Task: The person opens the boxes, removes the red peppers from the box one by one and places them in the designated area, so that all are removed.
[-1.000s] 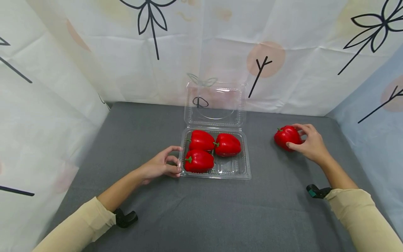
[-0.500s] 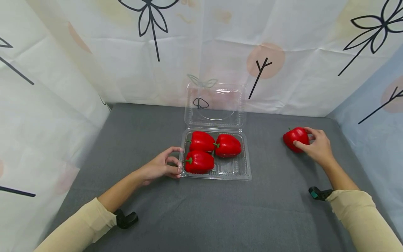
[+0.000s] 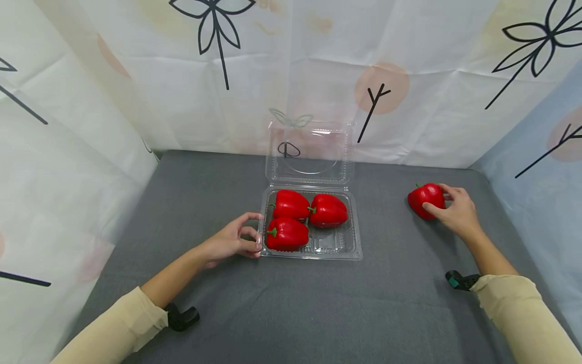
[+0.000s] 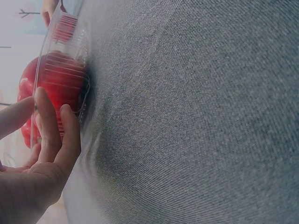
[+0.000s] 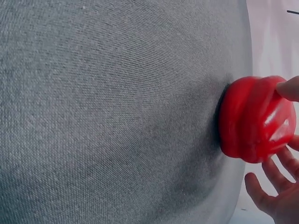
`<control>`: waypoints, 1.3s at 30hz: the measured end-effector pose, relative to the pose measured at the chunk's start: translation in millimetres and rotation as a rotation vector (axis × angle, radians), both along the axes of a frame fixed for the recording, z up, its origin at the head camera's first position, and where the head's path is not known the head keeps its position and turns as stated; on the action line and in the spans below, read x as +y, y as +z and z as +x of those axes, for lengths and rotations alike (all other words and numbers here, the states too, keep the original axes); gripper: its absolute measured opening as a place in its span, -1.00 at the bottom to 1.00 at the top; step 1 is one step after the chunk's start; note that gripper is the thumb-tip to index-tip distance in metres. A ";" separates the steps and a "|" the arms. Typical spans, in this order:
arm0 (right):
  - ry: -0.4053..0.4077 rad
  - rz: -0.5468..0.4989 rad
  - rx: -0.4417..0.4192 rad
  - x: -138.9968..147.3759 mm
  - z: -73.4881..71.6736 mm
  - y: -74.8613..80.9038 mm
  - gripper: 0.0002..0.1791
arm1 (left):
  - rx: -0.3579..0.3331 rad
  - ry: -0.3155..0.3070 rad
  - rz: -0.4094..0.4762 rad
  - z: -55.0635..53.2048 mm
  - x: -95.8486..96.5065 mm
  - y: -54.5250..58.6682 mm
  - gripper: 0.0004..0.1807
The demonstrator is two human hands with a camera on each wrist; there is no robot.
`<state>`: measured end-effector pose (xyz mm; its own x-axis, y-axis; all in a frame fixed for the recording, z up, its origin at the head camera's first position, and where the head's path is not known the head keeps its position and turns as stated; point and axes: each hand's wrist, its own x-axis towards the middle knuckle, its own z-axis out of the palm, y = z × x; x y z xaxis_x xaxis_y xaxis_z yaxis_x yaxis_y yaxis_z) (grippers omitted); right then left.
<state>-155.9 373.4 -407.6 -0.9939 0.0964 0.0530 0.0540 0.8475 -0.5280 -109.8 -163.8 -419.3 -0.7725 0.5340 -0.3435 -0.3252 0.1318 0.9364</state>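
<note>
A clear plastic clamshell container [image 3: 334, 246] stands in the middle of the head view, its lid [image 3: 313, 169] raised at the back. Three red bell peppers lie in it: one back left [image 3: 291, 203], one back right [image 3: 328, 211] and one front left [image 3: 287, 234]. My left hand [image 3: 232, 238] pinches the container's left rim between thumb and fingers, seen closer in the left wrist view. Off to the right, my right hand [image 3: 458, 212] grips another red bell pepper [image 3: 423, 200], thumb on the near side. In the right wrist view that pepper [image 5: 252, 119] sits at the grey cloth.
A grey cloth [image 3: 318, 308] covers the table. Patterned white curtains [image 3: 313, 65] hang behind and along both sides. Black wrist camera mounts [image 3: 182, 318] stick out beneath both sleeves.
My right hand has moved a little to the right with its bell pepper, then stayed put. The left hand, the container and its peppers have kept their places.
</note>
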 end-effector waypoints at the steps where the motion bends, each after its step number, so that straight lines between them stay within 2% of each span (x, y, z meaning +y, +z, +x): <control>1: -0.004 0.000 0.004 -0.6 -0.2 -0.5 -0.27 | 0.000 -0.001 0.000 -0.1 0.1 -0.2 -0.23; 9: -0.061 -0.003 0.009 -8.6 -1.5 0.8 -0.22 | -0.005 0.000 -0.004 -0.7 2.1 0.2 -0.23; 16: -0.061 -0.016 0.099 -30.7 -2.5 15.9 -0.18 | -0.010 0.000 -0.007 -0.5 2.1 1.0 -0.23; 21: 0.036 -0.044 0.157 -51.6 -2.8 23.4 -0.17 | -0.013 0.005 -0.006 -0.6 1.3 0.8 -0.23; 29: 0.277 -0.100 0.238 -82.9 -4.3 25.1 -0.17 | -0.016 0.000 0.006 -0.6 0.6 -0.4 -0.23; 33: 0.358 -0.097 0.231 -96.5 -5.9 23.2 -0.14 | -0.017 0.001 0.008 -0.7 0.1 -1.2 -0.23; 39: 0.438 -0.088 0.161 -115.2 -4.3 23.6 -0.11 | -0.023 0.002 0.005 -1.1 -0.5 -1.6 -0.23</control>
<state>-160.2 258.1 -383.9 -0.9216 -0.3193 0.2206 -0.3875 0.7237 -0.5710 -110.9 -164.3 -420.9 -0.7657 0.5341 -0.3583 -0.3466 0.1267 0.9294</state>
